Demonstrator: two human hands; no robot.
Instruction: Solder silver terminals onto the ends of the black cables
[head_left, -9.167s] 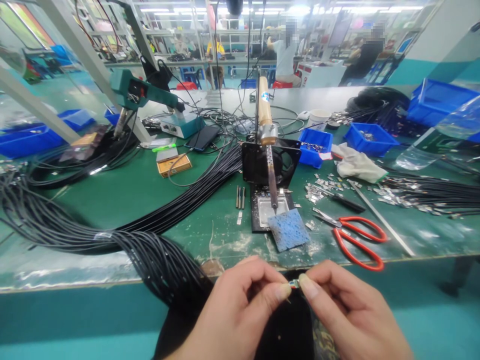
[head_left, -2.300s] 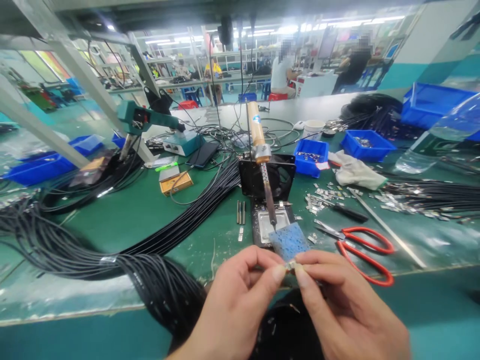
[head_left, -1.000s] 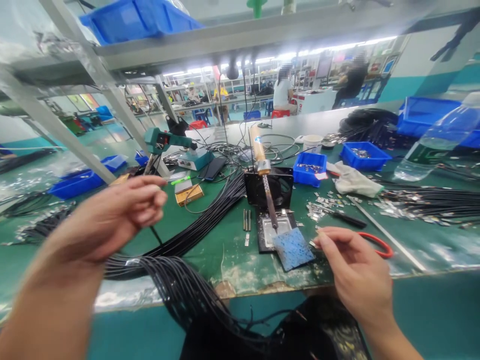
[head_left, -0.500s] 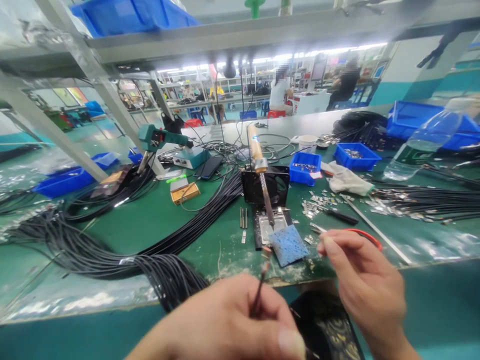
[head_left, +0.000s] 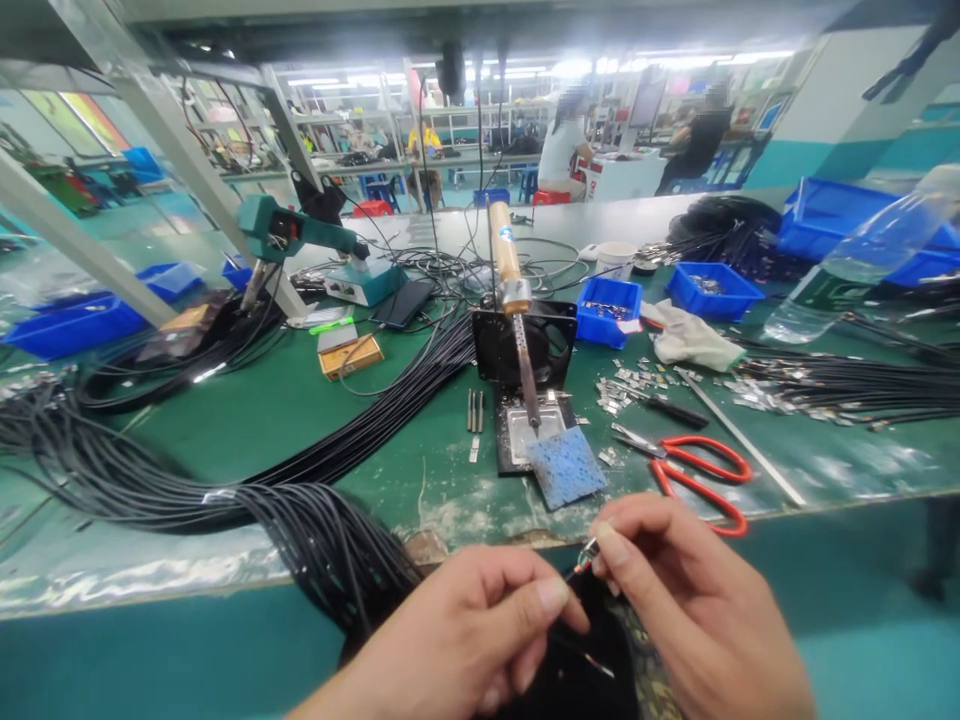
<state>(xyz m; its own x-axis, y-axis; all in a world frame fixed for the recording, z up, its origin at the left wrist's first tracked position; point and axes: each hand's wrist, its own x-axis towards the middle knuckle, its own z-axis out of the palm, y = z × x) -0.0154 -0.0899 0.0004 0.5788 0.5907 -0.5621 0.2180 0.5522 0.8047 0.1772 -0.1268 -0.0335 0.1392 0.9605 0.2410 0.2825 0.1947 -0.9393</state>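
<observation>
Just past the bench's front edge, my left hand (head_left: 480, 625) is closed in a pinch on a thin black cable (head_left: 576, 572) with bared, coloured wires at its tip. Close against it, my right hand (head_left: 690, 600) pinches a small silvery connector (head_left: 589, 550) at those wire ends; whether the two are joined I cannot tell. Red-handled scissors (head_left: 667, 450) lie on the bench beyond my right hand. A blue sponge (head_left: 568, 468) rests on the tray of a soldering stand (head_left: 514, 450). Above it leans a wooden-handled soldering iron (head_left: 508, 255), tip downward.
A thick bundle of black cables (head_left: 330, 440) sweeps over the left side and hangs off the front edge. Loose connectors (head_left: 626, 388) are scattered on the right, near small blue bins (head_left: 609, 310), a white glove (head_left: 694, 338) and a plastic bottle (head_left: 832, 285). A fan (head_left: 555, 345) stands mid-bench.
My hands have come together, with the right one moving left and down to the cable tip. The scissors, earlier mostly covered by my right hand, now show fully. The view has tilted lower.
</observation>
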